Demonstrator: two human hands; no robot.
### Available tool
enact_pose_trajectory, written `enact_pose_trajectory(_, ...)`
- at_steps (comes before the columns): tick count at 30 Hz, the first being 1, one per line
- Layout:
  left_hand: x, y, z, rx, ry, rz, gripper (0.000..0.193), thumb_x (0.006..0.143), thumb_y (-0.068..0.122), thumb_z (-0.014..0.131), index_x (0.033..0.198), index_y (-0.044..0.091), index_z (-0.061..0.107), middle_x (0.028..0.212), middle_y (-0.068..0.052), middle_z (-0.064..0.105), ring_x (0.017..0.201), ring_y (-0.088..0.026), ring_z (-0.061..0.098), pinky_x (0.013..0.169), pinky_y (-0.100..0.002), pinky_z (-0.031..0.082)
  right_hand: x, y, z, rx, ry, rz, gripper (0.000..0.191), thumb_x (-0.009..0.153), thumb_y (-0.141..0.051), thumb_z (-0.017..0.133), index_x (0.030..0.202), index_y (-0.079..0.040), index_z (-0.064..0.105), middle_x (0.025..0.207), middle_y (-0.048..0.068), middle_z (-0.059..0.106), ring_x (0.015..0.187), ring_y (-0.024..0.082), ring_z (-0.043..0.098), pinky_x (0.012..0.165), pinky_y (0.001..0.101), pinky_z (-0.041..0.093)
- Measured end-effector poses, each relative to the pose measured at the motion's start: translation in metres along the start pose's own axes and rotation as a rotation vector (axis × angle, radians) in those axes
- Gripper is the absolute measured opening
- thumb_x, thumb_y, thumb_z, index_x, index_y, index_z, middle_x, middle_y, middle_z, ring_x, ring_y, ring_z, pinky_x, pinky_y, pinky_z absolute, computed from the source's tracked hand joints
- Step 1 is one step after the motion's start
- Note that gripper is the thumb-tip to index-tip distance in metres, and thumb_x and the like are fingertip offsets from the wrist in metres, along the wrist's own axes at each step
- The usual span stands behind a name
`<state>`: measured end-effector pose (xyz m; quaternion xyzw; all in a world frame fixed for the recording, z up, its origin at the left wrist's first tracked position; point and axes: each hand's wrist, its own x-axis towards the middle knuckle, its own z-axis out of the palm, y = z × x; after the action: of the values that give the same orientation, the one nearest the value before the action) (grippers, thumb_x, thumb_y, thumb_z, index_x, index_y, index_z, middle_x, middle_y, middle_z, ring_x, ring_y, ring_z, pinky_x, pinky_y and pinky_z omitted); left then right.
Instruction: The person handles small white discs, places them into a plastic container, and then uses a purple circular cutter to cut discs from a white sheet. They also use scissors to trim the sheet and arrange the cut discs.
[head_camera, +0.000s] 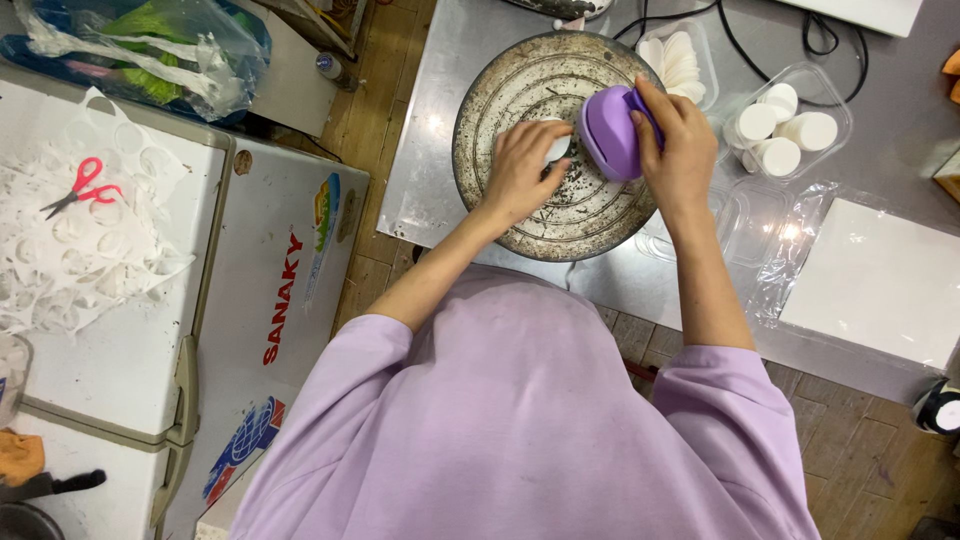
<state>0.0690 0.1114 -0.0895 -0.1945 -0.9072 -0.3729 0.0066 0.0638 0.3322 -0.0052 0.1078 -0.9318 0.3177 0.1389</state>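
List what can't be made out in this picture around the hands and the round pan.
- White piece under the left hand: head view, fingers cover most of it.
- Underside of the purple tool: the right hand wraps it.
- Round pan middle: hidden by both hands.
- White discs in clear tub: too small to tell the material.

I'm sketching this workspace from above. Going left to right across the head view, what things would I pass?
Red-handled scissors on cut white sheets → white chest freezer → left hand on the round metal tray → purple punch → right hand → clear tub of white discs → white board.
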Motion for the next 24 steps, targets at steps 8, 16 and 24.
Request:
enact_pose_trajectory(8, -0.021, -0.026, -0.019, 0.04, 0.095, 0.018, 0.034, 0.098, 0.019, 0.067, 0.13, 0.01, 0.06, 0.141, -0.006, 0.057, 0.137, -0.026, 0.048, 0.119, -0.045, 0.034, 0.002, -0.002, -0.004, -0.124, 0.0, -0.042, 0.03, 0.106, -0.016, 0.074, 0.136, -0.014, 0.073, 0.111, 0.015, 0.072, 0.096, 0.034, 0.068, 0.083, 0.0427, 0.053)
enact_pose_trajectory(16, -0.023, -0.022, -0.016, 0.057, 0.1, 0.032, 0.037, 0.098, 0.02, 0.067, 0.132, 0.009, 0.06, 0.146, -0.007, 0.054, 0.14, -0.026, 0.045, 0.12, -0.046, 0.032, 0.008, 0.021, -0.01, 0.182, 0.086, 0.109, 0.032, 0.111, -0.015, 0.068, 0.141, -0.007, 0.07, 0.122, 0.013, 0.074, 0.101, 0.022, 0.073, 0.089, 0.0353, 0.057)
enact_pose_trajectory(24, -0.004, 0.026, -0.026, -0.17, 0.097, 0.104, 0.045, 0.1, 0.025, 0.069, 0.141, 0.01, 0.055, 0.147, -0.008, 0.053, 0.136, -0.027, 0.055, 0.118, -0.046, 0.043, -0.015, 0.044, -0.022, 1.09, 0.042, 0.464, 0.039, 0.111, -0.023, 0.062, 0.143, -0.001, 0.062, 0.124, 0.007, 0.07, 0.105, 0.01, 0.067, 0.092, 0.025, 0.056)
